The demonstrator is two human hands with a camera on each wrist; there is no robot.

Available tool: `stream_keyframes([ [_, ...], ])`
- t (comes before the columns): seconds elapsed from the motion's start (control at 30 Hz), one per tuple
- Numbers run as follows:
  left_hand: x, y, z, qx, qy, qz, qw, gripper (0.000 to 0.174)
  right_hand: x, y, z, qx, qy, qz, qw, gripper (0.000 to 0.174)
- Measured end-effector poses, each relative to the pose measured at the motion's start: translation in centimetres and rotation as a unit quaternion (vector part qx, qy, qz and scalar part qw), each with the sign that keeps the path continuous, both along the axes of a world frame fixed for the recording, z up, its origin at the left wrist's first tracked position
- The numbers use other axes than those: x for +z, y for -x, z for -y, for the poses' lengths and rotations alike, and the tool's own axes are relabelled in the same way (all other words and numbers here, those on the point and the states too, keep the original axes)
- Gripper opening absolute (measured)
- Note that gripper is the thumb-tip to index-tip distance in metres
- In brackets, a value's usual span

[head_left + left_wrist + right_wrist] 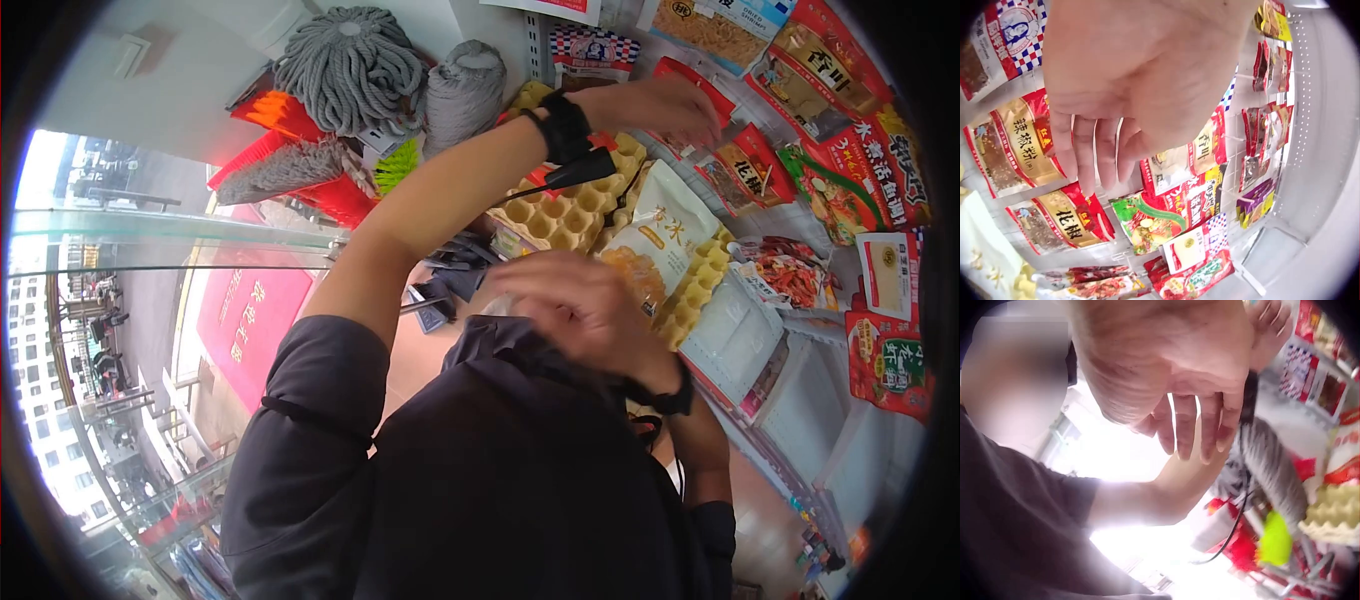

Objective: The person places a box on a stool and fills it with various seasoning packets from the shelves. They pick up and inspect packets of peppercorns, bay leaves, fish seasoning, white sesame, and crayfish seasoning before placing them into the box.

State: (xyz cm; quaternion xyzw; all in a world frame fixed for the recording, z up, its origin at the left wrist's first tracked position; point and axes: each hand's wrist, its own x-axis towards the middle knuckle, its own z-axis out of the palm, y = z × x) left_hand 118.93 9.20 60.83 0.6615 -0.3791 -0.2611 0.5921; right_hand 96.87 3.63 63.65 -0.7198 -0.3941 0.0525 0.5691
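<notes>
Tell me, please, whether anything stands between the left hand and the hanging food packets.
Nothing visible stands between the left hand and the hanging food packets; the right hand is apart from them, nearer the dark-clothed torso.

I'd say we're in a grocery shop, what with the food packets hanging in rows around the left hand, egg trays between it and the right hand, and grey mops beside the left forearm.
</notes>
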Motion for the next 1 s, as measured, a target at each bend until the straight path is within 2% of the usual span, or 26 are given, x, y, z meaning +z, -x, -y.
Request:
stream_keyframes([
  [0.1, 0.5, 0.1, -1.1, 0.02, 0.02, -0.008, 1.0, 0.028, -0.8, -0.9, 4.5, -0.112, 0.066, -0.06, 0.99, 0.017],
  [0.2, 0.8, -0.1, -1.3, 0.031, 0.032, 0.004, 0.999, 0.025, -0.7, -0.7, 5.2, -0.124, 0.072, -0.089, 0.986, 0.017],
  [0.27, 0.7, -0.8, -1.1, 0.028, 0.03, 0.008, 0.999, 0.025, -0.2, -0.3, 2.1, -0.02, 0.058, -0.048, 0.997, 0.021],
  [0.33, 1.0, -1.8, -0.6, 0.026, 0.032, 0.023, 0.999, 0.024, 0.3, 0.3, -1.9, 0.143, 0.066, -0.037, 0.987, 0.035],
  [0.43, 1.4, -3.0, -0.2, -0.013, 0.001, 0.031, 0.999, 0.025, 0.1, 2.2, -8.2, 0.282, 0.003, -0.13, 0.951, 0.028],
  [0.5, 1.5, -3.7, -0.3, -0.028, 0.021, 0.038, 0.999, 0.025, -0.1, 3.2, -11.8, 0.371, -0.116, -0.167, 0.906, 0.024],
  [0.57, 2.8, -4.1, -0.3, -0.027, 0.008, 0.037, 0.999, 0.025, 1.1, 3.3, -12.8, 0.409, -0.124, -0.268, 0.863, 0.025],
  [0.6, 3.3, -4.3, -0.3, -0.035, 0.014, 0.046, 0.998, 0.025, 0.9, 3.2, -13.5, 0.402, -0.118, -0.262, 0.87, 0.025],
  [0.67, 4.1, -4.5, -0.3, -0.02, -0.012, 0.019, 1.0, 0.024, 0.7, 2.7, -14.8, 0.459, -0.142, -0.283, 0.83, 0.025],
  [0.8, 5.1, -5.1, 0.4, -0.029, -0.017, 0.023, 0.999, 0.025, 1.7, 1.7, -14.8, 0.462, -0.123, -0.28, 0.833, 0.025],
  [0.87, 4.9, -5.1, 0.8, -0.033, -0.007, 0.02, 0.999, 0.024, 2.2, 1.7, -14.5, 0.4, -0.025, -0.349, 0.847, 0.027],
  [0.93, 4.4, -4.8, 1.6, -0.046, 0.006, 0.018, 0.999, 0.022, 1.9, 1.7, -14.8, 0.398, -0.004, -0.366, 0.841, 0.024],
  [1.0, 4.3, -4.1, 2.2, -0.063, 0.007, 0.019, 0.998, 0.022, 0.8, 2.7, -15.8, 0.395, 0.01, -0.387, 0.833, 0.03],
])
